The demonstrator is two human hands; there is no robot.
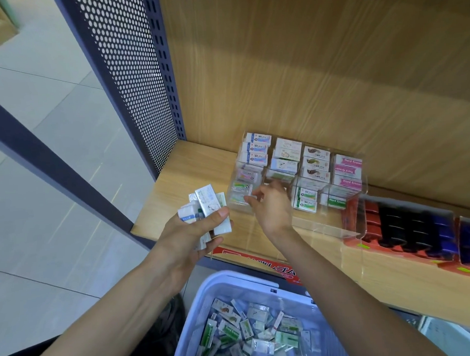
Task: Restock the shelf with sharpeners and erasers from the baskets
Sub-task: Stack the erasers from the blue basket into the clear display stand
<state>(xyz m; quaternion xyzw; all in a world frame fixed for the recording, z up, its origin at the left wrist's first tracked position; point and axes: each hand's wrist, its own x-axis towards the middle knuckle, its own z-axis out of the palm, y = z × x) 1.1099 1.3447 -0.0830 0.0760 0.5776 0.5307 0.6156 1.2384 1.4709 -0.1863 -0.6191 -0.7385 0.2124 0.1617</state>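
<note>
Head view is showing my left hand (195, 229) clamping a fanned bundle of erasers (205, 204) just left of the clear tray (326, 227) on the shelf (179, 180), thumb pressing across them. I am judging it a ready supply for the other hand to draw singles from. My right hand (273, 205) is reaching into the tray's near-left compartments, fingers curled, but blur is hiding whether they are pinching anything. Held erasers are pointing their long axes toward the far shelf back, while stocked ones are lying left to right. More are waiting in the basket (234, 281) near me.
</note>
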